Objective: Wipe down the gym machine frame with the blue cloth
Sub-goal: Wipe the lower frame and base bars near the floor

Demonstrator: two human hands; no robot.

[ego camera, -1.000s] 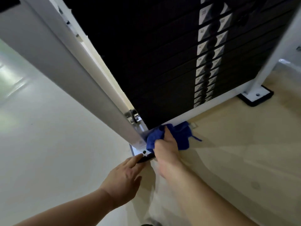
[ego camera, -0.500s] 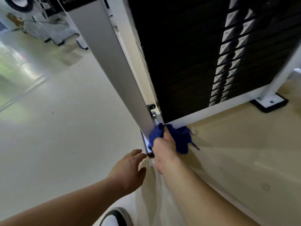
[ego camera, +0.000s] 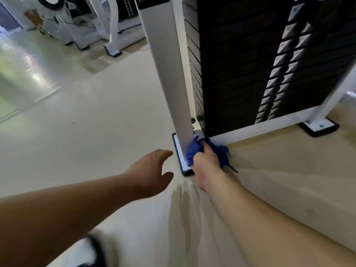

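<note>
Down at the frame [ego camera: 169,74] foot, grips blue cloth [ego camera: 192,154] with right hand [ego camera: 207,163], left hand [ego camera: 152,170] slack-fingered at nine o'clock, higher parts probably unwiped.

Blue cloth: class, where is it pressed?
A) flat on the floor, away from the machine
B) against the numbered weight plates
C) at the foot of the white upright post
C: the right hand grips the blue cloth against the base of the white post.
</note>
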